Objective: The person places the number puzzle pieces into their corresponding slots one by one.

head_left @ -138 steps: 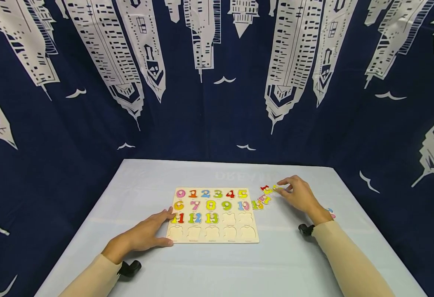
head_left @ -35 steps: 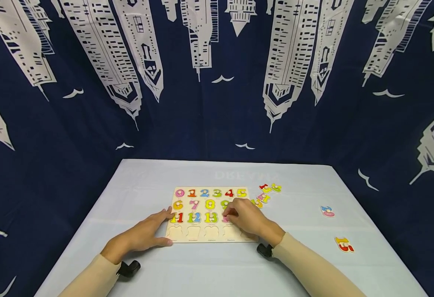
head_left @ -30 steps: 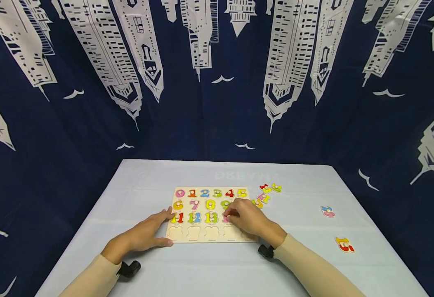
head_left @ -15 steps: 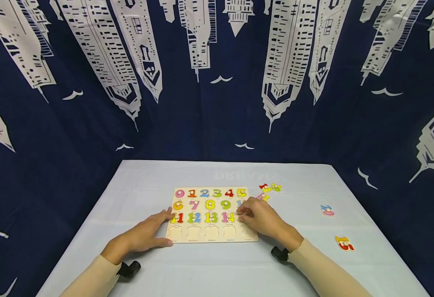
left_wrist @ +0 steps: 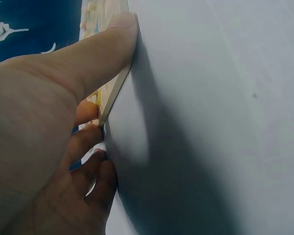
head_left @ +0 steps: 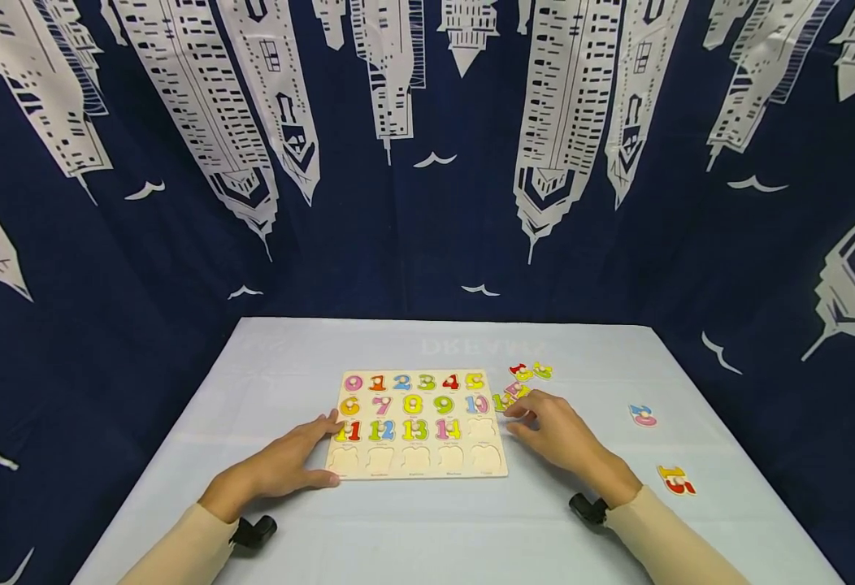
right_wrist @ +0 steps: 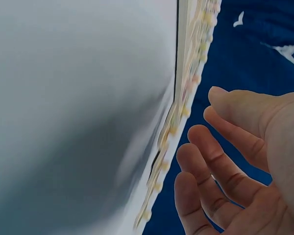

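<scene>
At the left edge of a pale wooden number-puzzle board (head_left: pixel 433 463): 1 left hand (head_left: pixel 281 463), fingers extended and thumb spread, thumb touching the board's near left corner, fingertips along its side.

Off the board's right edge: 1 right hand (head_left: pixel 555 431), fingers loosely bent, thumb apart, nothing held. Fingertips near a green-and-yellow number piece (head_left: pixel 501 402) beside the board; contact cannot be told.

Board, flat on the table, 4 rows: coloured numbers 0 to 14 seated in order; 6 bare recesses, 1 ending row 3 and 5 filling row 4.

Beyond the right fingertips, clustered: 1 pink-and-yellow piece (head_left: pixel 518 391), 1 red-and-yellow piece (head_left: pixel 521 373), 1 yellow-green piece (head_left: pixel 542 370). Farther right, well apart: 1 blue-and-pink 20 piece (head_left: pixel 643 415); nearer the person, 1 yellow-and-red 15 piece (head_left: pixel 676 480).

Wrists: 2 small black devices (head_left: pixel 254 532); 2 beige sleeves (head_left: pixel 186 544).

Beneath: 1 white-covered table (head_left: pixel 398 528). Behind: 1 navy cloth (head_left: pixel 398 236) printed with white towers.
</scene>
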The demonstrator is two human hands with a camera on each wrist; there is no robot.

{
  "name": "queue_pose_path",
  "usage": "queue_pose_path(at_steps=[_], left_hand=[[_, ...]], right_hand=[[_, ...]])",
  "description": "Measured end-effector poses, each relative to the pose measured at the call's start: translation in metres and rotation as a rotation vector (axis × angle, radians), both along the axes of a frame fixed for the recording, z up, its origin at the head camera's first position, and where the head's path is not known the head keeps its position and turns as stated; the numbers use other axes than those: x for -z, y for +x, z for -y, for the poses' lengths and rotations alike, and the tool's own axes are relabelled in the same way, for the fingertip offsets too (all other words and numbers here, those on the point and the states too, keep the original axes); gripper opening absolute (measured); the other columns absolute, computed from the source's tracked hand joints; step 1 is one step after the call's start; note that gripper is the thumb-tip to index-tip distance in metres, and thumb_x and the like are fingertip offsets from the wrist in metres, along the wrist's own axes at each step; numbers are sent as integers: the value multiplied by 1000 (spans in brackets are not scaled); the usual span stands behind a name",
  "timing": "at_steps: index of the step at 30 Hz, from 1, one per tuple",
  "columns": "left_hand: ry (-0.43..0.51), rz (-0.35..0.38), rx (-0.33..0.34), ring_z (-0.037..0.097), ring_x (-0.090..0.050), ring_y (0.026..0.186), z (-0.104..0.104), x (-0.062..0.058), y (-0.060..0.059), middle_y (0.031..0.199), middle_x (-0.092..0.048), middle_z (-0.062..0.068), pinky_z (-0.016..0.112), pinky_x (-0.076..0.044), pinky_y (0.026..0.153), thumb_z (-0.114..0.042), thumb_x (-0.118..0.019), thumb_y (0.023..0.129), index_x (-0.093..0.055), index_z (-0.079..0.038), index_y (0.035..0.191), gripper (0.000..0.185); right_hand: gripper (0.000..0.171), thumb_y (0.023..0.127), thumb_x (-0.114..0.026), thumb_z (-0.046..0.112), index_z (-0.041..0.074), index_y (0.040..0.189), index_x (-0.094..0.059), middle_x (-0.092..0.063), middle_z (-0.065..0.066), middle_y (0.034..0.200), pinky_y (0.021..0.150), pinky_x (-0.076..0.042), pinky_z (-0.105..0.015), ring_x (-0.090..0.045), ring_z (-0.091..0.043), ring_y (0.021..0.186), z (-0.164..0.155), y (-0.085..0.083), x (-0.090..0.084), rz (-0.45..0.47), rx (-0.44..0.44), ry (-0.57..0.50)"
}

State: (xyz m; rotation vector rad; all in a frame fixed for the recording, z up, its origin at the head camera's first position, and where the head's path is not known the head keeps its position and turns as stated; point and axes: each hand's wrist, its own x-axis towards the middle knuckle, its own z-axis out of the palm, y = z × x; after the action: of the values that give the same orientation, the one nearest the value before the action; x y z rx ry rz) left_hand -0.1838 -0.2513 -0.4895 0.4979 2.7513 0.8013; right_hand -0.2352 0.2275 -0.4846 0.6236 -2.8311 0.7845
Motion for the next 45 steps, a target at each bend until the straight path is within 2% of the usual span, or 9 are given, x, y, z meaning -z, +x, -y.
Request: queue_pose_path(at_steps=[7, 13, 16, 21, 26, 29, 32, 39, 45], left_hand=[[-9, 8, -6, 52, -32, 177, 2, 3, 0, 193, -32, 17, 75, -29, 142, -42, -97, 96, -53, -15, 174, 94], [-2, 5, -1, 51, -31, 178, 3, 2, -1, 193, -32, 16, 74, -28, 143, -43, -96, 97, -53, -15, 174, 93], [0, 5, 0, 51, -31, 178, 3, 1, -1, 193, -32, 16, 75, -28, 143, -43, -96, 97, -54, -16, 174, 92], [-3, 6, -1, 51, -31, 178, 3, 0, -1, 193, -32, 15, 74, -28, 143, -42, -97, 97, -54, -16, 174, 92], [-1, 8, -9, 51, -30, 178, 3, 0, -1, 193, -32, 17, 75, -29, 143, -42, -98, 96, -54, -17, 175, 94], [10, 17, -15, 52, -30, 178, 3, 0, -1, 193, -32, 17, 75, -28, 143, -42, -97, 96, -54, -16, 174, 93], [14, 21, -12, 52, -29, 179, 2, 0, 0, 193, -32, 17, 75, -27, 143, -42, -97, 97, -54, -15, 174, 93], [10, 16, -1, 52, -29, 178, 2, 1, 1, 193, -31, 17, 75, -28, 143, -43, -96, 97, -53, -14, 174, 93], [8, 10, 6, 53, -30, 178, 2, -2, 1, 193, -32, 18, 74, -29, 143, -42, -97, 97, -53, -14, 175, 93]], right_hand=[[19, 99, -93, 12, 13, 118, -89, -84, 1, 114, 85, -65, -35, -76, -12, 98, -40, 11, -2, -9, 73, 19], [24, 96, -98, 17, 15, 118, -89, -86, -3, 118, 80, -59, -33, -78, -21, 98, -92, 26, -8, -57, 118, 50], [26, 94, -100, 22, 17, 117, -89, -86, -6, 120, 76, -56, -29, -78, -22, 96, -120, 35, -10, -50, 154, 65], [29, 94, -100, 31, 21, 118, -89, -85, -9, 123, 69, -57, -24, -73, -6, 92, -164, 50, -12, 34, 218, 60], [33, 97, -98, 36, 18, 123, -88, -81, 0, 114, 68, -53, -23, -60, 4, 88, -195, 59, -7, 188, 273, 63], [35, 98, -96, 37, 16, 125, -87, -80, 2, 112, 70, -48, -22, -57, 2, 85, -207, 63, 0, 259, 276, 70], [33, 99, -95, 35, 15, 125, -87, -78, 3, 110, 69, -45, -23, -54, 0, 81, -214, 65, 8, 282, 265, 76], [18, 99, -95, 25, 15, 112, -87, -78, 8, 95, 69, -53, -21, -58, 3, 76, -217, 63, 14, 220, 275, 53], [17, 97, -97, 22, 13, 108, -88, -82, 7, 92, 69, -57, -20, -64, 4, 76, -214, 59, 11, 191, 285, 35]])
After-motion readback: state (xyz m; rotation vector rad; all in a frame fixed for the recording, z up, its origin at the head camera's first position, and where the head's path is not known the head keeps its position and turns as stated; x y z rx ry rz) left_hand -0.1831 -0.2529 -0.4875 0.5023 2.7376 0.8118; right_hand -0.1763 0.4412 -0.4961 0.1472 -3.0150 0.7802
